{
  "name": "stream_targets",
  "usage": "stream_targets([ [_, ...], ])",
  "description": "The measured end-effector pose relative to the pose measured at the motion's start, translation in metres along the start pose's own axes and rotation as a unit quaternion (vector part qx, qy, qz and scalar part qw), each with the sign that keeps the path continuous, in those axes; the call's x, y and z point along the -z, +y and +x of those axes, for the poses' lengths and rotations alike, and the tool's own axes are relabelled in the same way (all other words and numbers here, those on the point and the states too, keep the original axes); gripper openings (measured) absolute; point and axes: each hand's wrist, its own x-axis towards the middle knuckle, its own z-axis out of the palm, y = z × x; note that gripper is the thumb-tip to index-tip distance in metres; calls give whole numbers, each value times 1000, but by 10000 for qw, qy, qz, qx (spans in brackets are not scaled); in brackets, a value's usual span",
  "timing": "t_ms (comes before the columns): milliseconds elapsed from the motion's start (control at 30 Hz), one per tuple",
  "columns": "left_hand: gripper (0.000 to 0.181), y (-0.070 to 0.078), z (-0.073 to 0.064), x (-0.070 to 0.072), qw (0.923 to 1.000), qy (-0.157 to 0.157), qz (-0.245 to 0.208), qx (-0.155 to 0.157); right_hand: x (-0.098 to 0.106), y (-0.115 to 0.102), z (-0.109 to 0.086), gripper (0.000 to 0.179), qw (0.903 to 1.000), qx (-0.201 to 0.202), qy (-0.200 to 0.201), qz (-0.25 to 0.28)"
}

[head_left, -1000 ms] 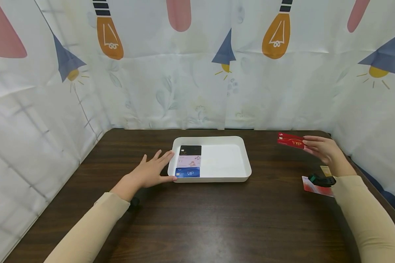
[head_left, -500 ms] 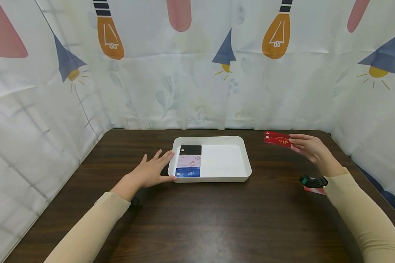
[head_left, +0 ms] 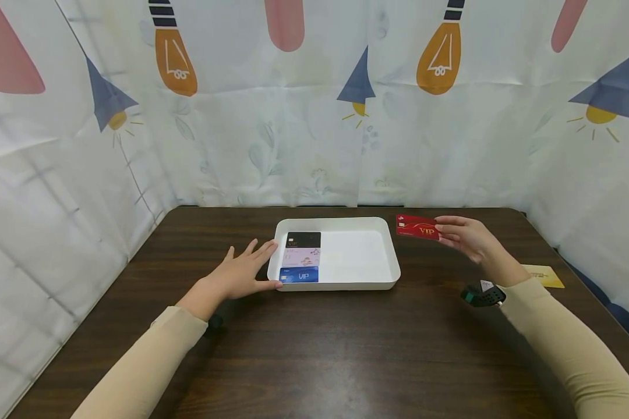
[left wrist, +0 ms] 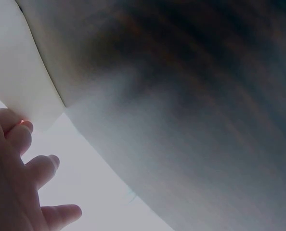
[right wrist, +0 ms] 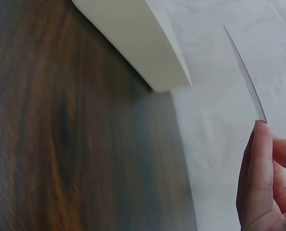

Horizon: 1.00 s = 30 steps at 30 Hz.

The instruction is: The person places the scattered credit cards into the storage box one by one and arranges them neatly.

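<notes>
My right hand [head_left: 466,237] pinches a red VIP card [head_left: 416,227] by its right end, just off the right side of a white tray [head_left: 393,273]. The right wrist view shows that card [right wrist: 246,79] edge-on, raised above the table between thumb and fingers. Spread fingers of my left hand [head_left: 241,273] touch the tray's left rim. Inside the tray, along its left side, a black card [head_left: 304,239], a pink card [head_left: 301,256] and a blue VIP card [head_left: 299,274] lie in a column.
A gold card [head_left: 545,276] lies on the dark wood table [head_left: 335,349] at the right, partly behind my right wrist. Another card [head_left: 486,286] is mostly hidden by the black wrist strap [head_left: 482,295]. A printed white curtain [head_left: 304,145] hangs behind the table.
My right hand has carried the red VIP card leftward, from over the table's right side to near the tray. The left hand and the cards in the tray stay put.
</notes>
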Motion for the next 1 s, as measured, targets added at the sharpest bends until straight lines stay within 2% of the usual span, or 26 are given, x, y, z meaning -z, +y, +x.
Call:
stream_targets([
  [400,101,2,-1,0,10000,15,-35,-16,-34,11,8,9,9985,-1,-79,-539],
  [633,102,1,-1,0,10000,20,-60,-10,-57,13,19,30,9962,77,-121,-856],
  [1000,102,0,0,0,10000,26,-81,4,-94,19,30,44,9960,-158,-216,-857],
])
